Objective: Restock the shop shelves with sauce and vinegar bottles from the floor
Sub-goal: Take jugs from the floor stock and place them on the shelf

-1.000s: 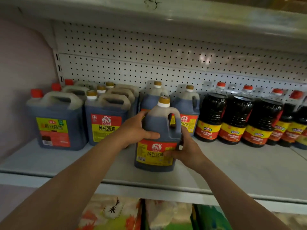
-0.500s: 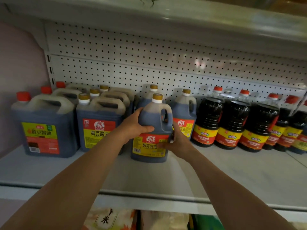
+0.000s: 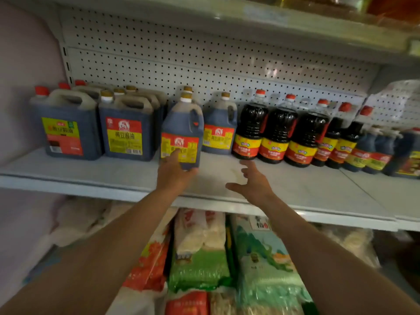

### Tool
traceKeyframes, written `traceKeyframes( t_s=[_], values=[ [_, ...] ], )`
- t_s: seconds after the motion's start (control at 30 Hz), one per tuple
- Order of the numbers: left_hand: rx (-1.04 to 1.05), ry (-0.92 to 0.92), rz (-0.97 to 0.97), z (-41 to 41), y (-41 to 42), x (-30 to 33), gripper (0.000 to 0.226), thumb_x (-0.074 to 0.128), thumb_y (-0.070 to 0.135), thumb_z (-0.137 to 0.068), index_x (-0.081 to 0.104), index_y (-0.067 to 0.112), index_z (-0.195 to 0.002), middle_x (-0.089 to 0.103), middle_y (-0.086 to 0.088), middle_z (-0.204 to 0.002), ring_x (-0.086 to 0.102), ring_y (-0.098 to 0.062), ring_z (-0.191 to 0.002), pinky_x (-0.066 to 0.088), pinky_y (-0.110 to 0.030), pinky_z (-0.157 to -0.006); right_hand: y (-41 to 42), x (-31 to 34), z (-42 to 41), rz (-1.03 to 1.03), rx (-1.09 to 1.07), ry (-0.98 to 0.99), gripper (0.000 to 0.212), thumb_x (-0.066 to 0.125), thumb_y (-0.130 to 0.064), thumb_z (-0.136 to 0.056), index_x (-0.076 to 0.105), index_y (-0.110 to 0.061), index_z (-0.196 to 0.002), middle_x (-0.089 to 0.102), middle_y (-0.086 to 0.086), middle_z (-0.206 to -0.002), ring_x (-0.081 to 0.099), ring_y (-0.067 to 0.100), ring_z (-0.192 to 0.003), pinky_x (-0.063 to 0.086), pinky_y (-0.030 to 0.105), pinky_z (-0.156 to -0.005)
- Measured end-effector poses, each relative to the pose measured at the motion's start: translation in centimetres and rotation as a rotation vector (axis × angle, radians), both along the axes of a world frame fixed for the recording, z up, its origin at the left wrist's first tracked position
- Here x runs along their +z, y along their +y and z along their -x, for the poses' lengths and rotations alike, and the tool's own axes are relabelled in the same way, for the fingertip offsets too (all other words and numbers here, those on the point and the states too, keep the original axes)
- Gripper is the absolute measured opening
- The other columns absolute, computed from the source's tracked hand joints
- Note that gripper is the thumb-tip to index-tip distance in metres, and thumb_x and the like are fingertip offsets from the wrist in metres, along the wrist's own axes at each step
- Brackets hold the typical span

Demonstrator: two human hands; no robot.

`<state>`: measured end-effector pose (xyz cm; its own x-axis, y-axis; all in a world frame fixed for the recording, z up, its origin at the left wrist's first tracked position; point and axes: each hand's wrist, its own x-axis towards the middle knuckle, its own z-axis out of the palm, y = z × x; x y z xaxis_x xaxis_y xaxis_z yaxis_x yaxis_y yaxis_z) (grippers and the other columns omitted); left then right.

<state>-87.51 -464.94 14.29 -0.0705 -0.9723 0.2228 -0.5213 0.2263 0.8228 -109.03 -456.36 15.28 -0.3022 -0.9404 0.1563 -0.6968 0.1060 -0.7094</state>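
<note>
Sauce bottles (image 3: 250,130) on grey shelf (image 3: 306,189)

Dark gold-capped sauce jug (image 3: 183,130) upright on shelf (image 3: 113,171).

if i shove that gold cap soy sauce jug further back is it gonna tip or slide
The soy sauce jug looks nearly full, so probably heavy and more likely to slide on the smooth shelf. It is tall, so pushing low, where the left hand touches, seems safer.
</note>
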Motion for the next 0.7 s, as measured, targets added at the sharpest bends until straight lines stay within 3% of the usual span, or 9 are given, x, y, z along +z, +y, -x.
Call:
traceKeyframes(
  t_s=[0.23, 0.33, 0.5, 0.6, 0.7],
  values=[
    [-0.099, -0.069, -0.165, 3.3, 13.9, -9.7, 0.092, 0.084, 0.046, -0.071, 0.041, 0.025, -0.150, 0.053, -0.012, -0.143, 0.052, -0.030, -0.129, 0.044, -0.041, -0.106, 12.8, -7.8, 4.0, -0.119, 0.017, 0.149, 0.087, 0.087, -0.039, -0.075, 0.040, -0.022, -0.146, 0.050, 0.010, -0.143, 0.053, 0.027, -0.127, 0.043, 0.032, -0.093],
    [-0.113, -0.116, -0.246, 3.7, 19.4, -15.1, 0.084, 0.085, 0.037, -0.076, 0.044, 0.020, -0.148, 0.053, -0.012, -0.143, 0.050, -0.029, -0.130, 0.042, -0.034, -0.104, 17.2, -12.5, 4.7, -0.203, 0.020, 0.160, 0.088, 0.086, -0.040, -0.075, 0.039, -0.021, -0.147, 0.051, 0.011, -0.142, 0.054, 0.031, -0.124, 0.044, 0.034, -0.093],
    [-0.136, -0.199, -0.417, 2.8, 26.1, -23.2, 0.077, 0.080, 0.039, -0.082, 0.044, 0.021, -0.148, 0.053, -0.014, -0.143, 0.051, -0.031, -0.129, 0.041, -0.031, -0.101, 23.2, -21.4, 4.6, -0.358, 0.010, 0.061, 0.089, 0.086, -0.039, -0.076, 0.039, -0.018, -0.149, 0.051, 0.012, -0.143, 0.051, 0.032, -0.130, 0.043, 0.037, -0.100],
    [-0.171, -0.221, -0.478, 2.0, 28.9, -28.2, 0.069, 0.079, 0.034, -0.083, 0.050, 0.018, -0.143, 0.058, -0.012, -0.137, 0.056, -0.030, -0.123, 0.039, -0.025, -0.091, 25.8, -27.3, 4.2, -0.456, -0.010, 0.001, 0.081, 0.083, -0.039, -0.080, 0.042, -0.019, -0.147, 0.051, 0.013, -0.144, 0.052, 0.032, -0.129, 0.042, 0.035, -0.099],
    [-0.192, -0.222, -0.576, 1.4, 31.0, -34.0, 0.066, 0.077, 0.038, -0.085, 0.051, 0.021, -0.142, 0.058, -0.010, -0.139, 0.054, -0.028, -0.126, 0.044, -0.033, -0.101, 28.1, -33.6, 3.2, -0.576, -0.032, -0.088, 0.074, 0.077, -0.039, -0.085, 0.043, -0.016, -0.146, 0.051, 0.013, -0.143, 0.052, 0.033, -0.128, 0.041, 0.032, -0.094]
  ],
)
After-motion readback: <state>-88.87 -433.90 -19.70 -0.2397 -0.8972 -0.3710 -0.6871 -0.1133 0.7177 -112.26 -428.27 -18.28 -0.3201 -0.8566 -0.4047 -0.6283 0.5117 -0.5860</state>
